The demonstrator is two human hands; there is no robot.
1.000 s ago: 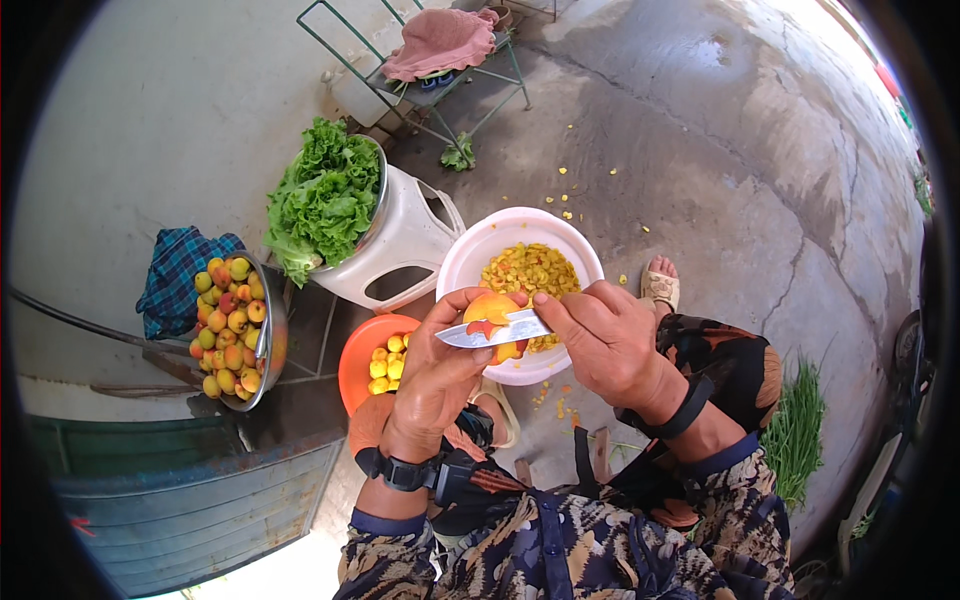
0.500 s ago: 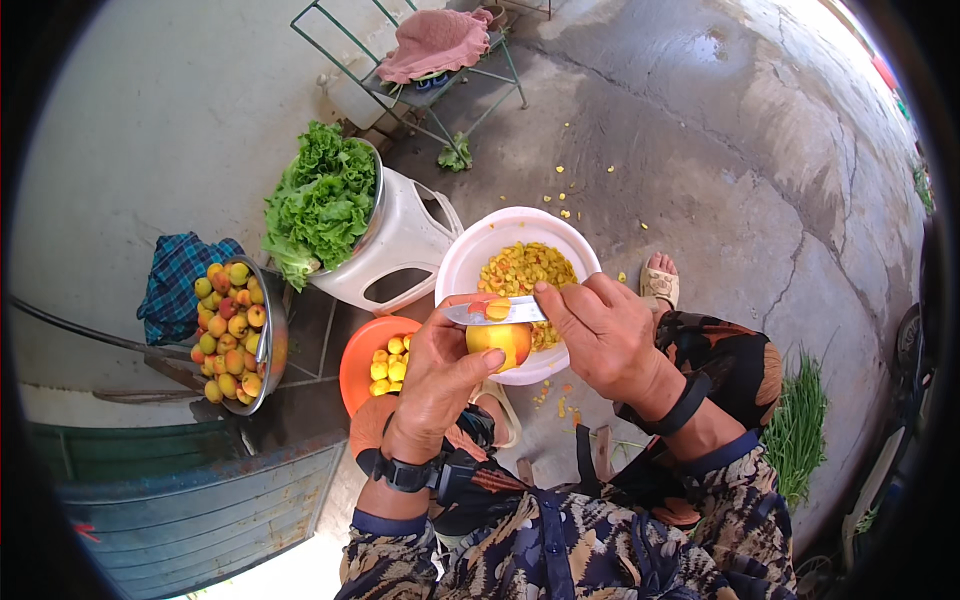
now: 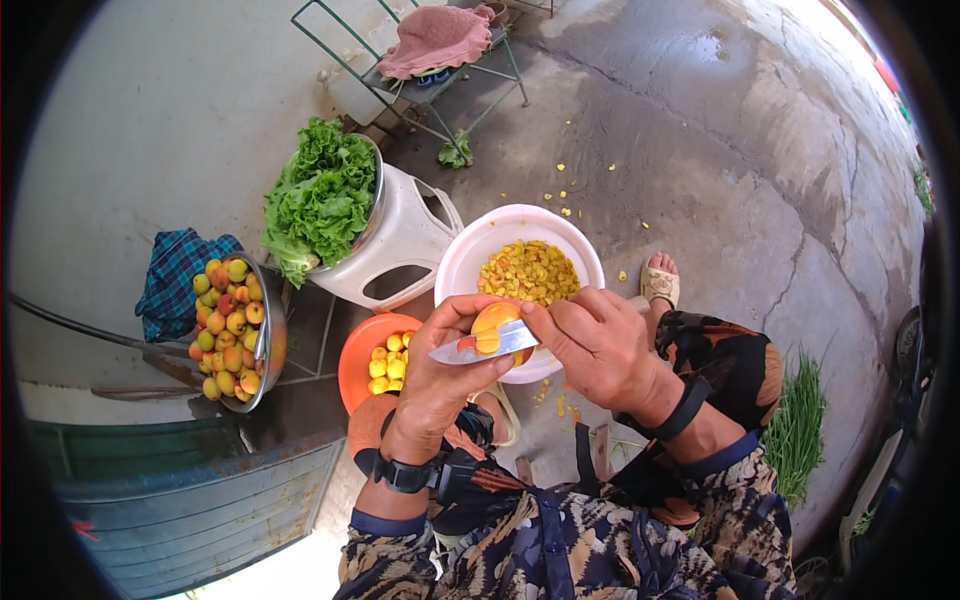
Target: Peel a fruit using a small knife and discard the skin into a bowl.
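My left hand (image 3: pixel 450 345) is closed around a yellow-orange peach (image 3: pixel 493 318), partly peeled and held up over the near rim of a pale pink basin (image 3: pixel 475 240). A kitchen knife (image 3: pixel 478 345) lies flat across the fruit, its blade pointing left with bits of peel on it. My right hand (image 3: pixel 605 345) grips its handle, with the thumb along the blade's base. Small yellow peel pieces (image 3: pixel 525 272) are heaped in the basin. Beside my left wrist, an orange basin (image 3: pixel 353 370) holds several peeled yellow fruits (image 3: pixel 388 366).
Unpeeled peaches (image 3: pixel 230 320) fill a metal bowl (image 3: pixel 275 330) at left, near a blue checked cloth (image 3: pixel 180 285). Lettuce (image 3: pixel 325 195) sits in a bowl on a white stool (image 3: pixel 415 230). A metal chair (image 3: pixel 440 95) stands behind; green stalks (image 3: pixel 798 425) lie at right.
The knife has moved down across the peach from its upper edge to its near side, its blade now tilted down to the left. The peach has turned in my left hand.
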